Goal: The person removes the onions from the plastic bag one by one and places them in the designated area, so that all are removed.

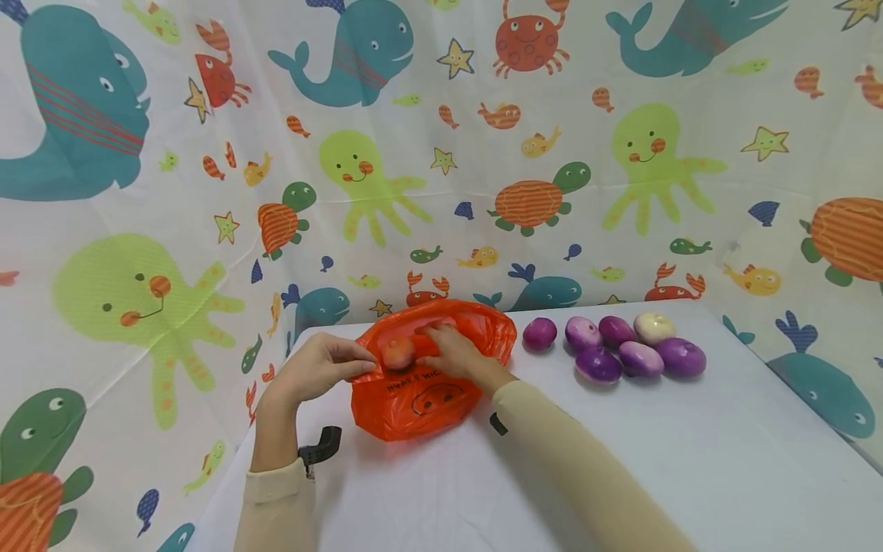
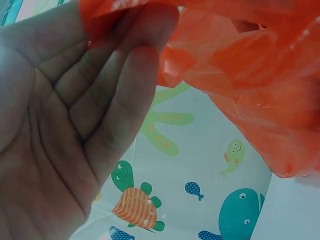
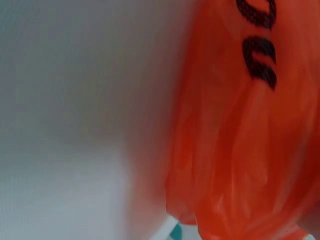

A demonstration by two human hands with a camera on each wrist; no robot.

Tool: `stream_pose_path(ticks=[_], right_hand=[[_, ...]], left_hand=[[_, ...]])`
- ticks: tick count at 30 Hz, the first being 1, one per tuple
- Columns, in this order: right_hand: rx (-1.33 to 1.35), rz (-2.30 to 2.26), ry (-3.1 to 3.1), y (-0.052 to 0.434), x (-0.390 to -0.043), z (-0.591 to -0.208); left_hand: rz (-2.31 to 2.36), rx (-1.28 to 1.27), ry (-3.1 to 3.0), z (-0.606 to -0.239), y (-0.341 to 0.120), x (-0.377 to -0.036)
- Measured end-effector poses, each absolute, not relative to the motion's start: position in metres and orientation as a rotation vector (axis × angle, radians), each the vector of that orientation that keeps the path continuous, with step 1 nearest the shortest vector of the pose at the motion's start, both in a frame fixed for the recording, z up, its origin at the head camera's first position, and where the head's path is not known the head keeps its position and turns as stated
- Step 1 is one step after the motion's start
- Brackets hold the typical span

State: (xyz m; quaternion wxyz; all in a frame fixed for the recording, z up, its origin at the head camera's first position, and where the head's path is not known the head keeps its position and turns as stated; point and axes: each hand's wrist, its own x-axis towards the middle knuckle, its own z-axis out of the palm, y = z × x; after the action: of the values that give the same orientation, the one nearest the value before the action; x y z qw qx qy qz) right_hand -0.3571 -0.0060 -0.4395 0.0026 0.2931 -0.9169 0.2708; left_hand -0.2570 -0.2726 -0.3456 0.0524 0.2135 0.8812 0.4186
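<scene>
A red plastic bag (image 1: 386, 414) with black print on its front lies on the white table, its mouth spread towards the top. My left hand (image 1: 317, 369) pinches the bag's left rim between thumb and fingers; in the left wrist view the fingertips go under the red film (image 2: 240, 65). A round, peach-coloured thing (image 1: 398, 352) shows in the mouth beside that hand. My right hand (image 1: 451, 351) reaches over the front rim into the mouth, fingers spread and pointing left. Only the bag's printed side (image 3: 225, 135) fills the right wrist view, with that hand mostly out of sight.
To the right of the bag sit several purple onions (image 1: 599, 365), one standing apart nearest the bag (image 1: 539, 334), and a pale whitish onion (image 1: 654, 328) at the back. A curtain (image 1: 476, 153) printed with sea animals hangs behind and left of the table (image 1: 690, 437).
</scene>
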Motion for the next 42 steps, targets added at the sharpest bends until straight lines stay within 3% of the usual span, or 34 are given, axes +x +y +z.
stream_pose_path(ticks=[13, 28, 42], right_hand=[[0.952, 0.600, -2.985, -0.035, -0.355, -0.454], [1.050, 0.476, -3.010, -0.039, -0.350, -0.445], [1.142, 0.697, -3.020, -0.041, -0.347, -0.446]], left_hand=[[1.300, 0.640, 2.675, -0.344, -0.273, -0.256], [1.279, 0.639, 2.678, -0.344, -0.272, -0.256], [1.293, 0.650, 2.679, -0.345, -0.274, -0.257]])
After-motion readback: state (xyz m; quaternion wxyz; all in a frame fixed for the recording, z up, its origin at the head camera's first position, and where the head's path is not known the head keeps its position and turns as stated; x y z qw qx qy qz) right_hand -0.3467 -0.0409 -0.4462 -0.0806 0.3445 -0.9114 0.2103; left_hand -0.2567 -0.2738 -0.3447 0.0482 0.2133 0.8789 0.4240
